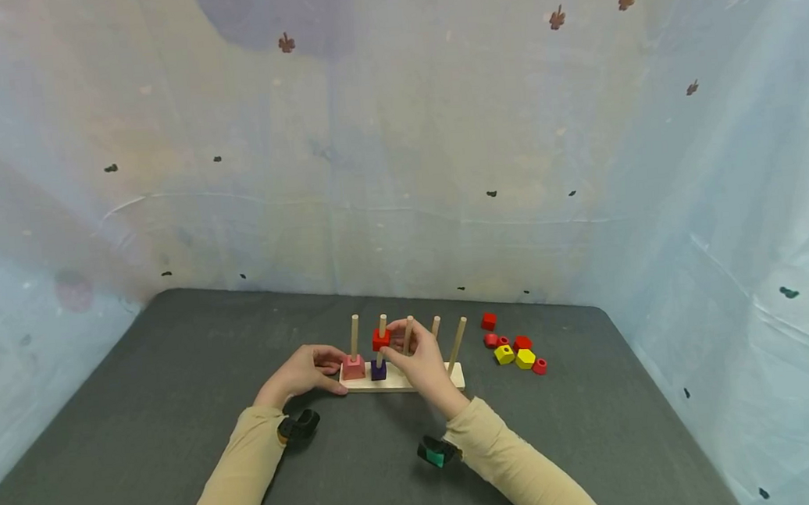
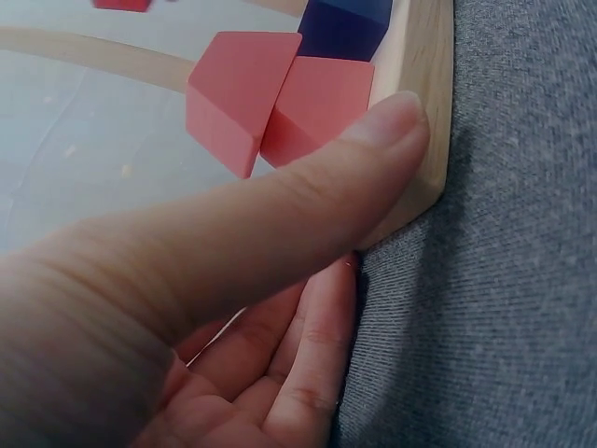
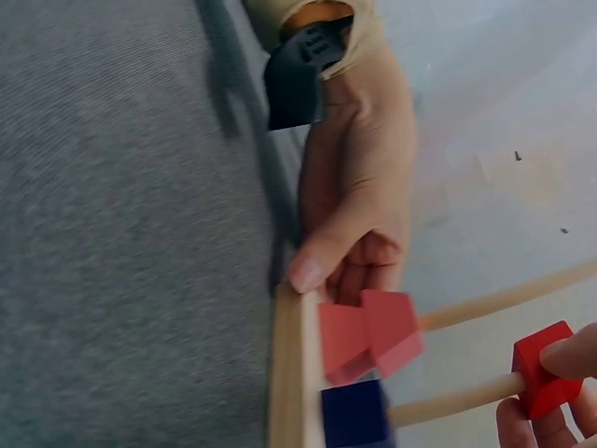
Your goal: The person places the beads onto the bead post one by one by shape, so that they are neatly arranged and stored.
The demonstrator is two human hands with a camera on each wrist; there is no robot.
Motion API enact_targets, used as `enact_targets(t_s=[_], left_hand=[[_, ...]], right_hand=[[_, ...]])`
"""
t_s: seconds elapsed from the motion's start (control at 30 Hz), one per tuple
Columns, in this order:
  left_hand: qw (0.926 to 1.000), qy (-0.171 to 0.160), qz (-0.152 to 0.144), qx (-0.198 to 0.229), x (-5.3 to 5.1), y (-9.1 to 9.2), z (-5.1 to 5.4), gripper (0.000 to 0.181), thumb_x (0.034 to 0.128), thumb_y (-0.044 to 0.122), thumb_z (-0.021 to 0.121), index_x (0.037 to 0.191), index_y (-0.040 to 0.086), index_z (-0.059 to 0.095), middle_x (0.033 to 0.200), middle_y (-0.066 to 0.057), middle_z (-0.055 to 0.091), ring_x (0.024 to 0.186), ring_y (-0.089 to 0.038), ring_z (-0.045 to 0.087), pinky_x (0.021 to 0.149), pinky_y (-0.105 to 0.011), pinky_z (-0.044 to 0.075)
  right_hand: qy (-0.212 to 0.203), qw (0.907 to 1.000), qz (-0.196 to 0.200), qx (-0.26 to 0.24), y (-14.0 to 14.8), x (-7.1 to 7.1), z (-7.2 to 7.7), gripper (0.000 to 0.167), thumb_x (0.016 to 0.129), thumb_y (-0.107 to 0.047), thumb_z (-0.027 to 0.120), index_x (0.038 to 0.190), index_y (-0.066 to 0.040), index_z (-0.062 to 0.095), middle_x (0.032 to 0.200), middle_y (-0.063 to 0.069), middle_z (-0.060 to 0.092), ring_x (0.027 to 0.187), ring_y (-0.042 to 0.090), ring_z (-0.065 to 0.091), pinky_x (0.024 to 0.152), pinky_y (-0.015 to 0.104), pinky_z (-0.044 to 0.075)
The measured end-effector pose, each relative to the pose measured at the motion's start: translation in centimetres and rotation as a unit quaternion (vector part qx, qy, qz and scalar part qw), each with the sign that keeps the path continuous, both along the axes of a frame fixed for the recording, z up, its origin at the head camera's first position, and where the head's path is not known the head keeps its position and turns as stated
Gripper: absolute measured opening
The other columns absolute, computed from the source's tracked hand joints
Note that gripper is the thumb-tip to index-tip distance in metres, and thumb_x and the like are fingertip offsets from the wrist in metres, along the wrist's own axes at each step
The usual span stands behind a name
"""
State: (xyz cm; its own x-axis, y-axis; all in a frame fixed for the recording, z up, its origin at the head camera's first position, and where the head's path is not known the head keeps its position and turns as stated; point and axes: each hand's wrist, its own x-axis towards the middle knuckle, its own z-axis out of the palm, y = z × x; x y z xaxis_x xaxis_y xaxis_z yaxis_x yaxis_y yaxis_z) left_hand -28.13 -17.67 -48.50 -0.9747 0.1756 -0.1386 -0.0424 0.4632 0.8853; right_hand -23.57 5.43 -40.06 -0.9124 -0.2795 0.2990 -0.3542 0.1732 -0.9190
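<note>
A wooden base (image 1: 400, 385) with several upright pegs lies on the dark table. Two pink blocks (image 2: 238, 89) are stacked at its left end, and a dark blue block (image 1: 378, 370) is on the second peg. The left hand (image 1: 305, 371) holds the base's left end, its thumb at the front edge (image 3: 306, 273). Higher on the second peg, above the blue block and apart from it, a red block (image 1: 381, 339) is pinched by the right hand (image 1: 422, 361). In the right wrist view the peg enters this red block (image 3: 546, 369).
Right of the base lie loose pieces: a red block (image 1: 489, 321), yellow blocks (image 1: 525, 358), a small red piece (image 1: 539, 366) and several more red ones. A pale sheet (image 1: 396, 128) hangs behind the table (image 1: 241, 334).
</note>
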Motion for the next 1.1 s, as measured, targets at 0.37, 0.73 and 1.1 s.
enact_targets(t_s=[0.37,0.73,1.1], left_hand=[[0.9999,0.003,-0.009,0.009,0.0,-0.1,-0.2,0.058,0.0585,0.013,0.091,0.112,0.008,0.069,0.110,-0.005,0.064,0.098,-0.019,0.060,0.090,-0.039,0.051],[0.9998,0.003,-0.014,0.017,0.0,-0.3,0.1,0.059,0.0586,0.011,0.091,0.112,0.007,0.068,0.111,-0.006,0.063,0.099,-0.020,0.060,0.089,-0.039,0.051],[0.9997,0.011,-0.020,0.009,0.0,-0.2,0.0,0.059,0.0591,0.012,0.091,0.113,0.007,0.067,0.111,-0.005,0.063,0.099,-0.020,0.060,0.088,-0.038,0.052]], right_hand=[[-0.026,0.9995,0.003,0.016,0.2,-0.6,-2.8,0.029,0.086,0.006,0.066,0.113,0.006,0.057,0.110,0.023,0.060,0.105,0.041,0.057,0.093,0.054,0.043],[-0.029,0.9989,0.010,0.035,0.2,-0.5,-3.4,0.026,0.086,0.010,0.062,0.112,0.010,0.057,0.112,0.027,0.060,0.108,0.043,0.055,0.092,0.056,0.044],[-0.018,0.9983,0.018,0.052,1.7,-1.4,-6.2,0.047,0.090,-0.001,0.064,0.134,0.003,0.048,0.133,0.022,0.051,0.123,0.035,0.048,0.104,0.049,0.037]])
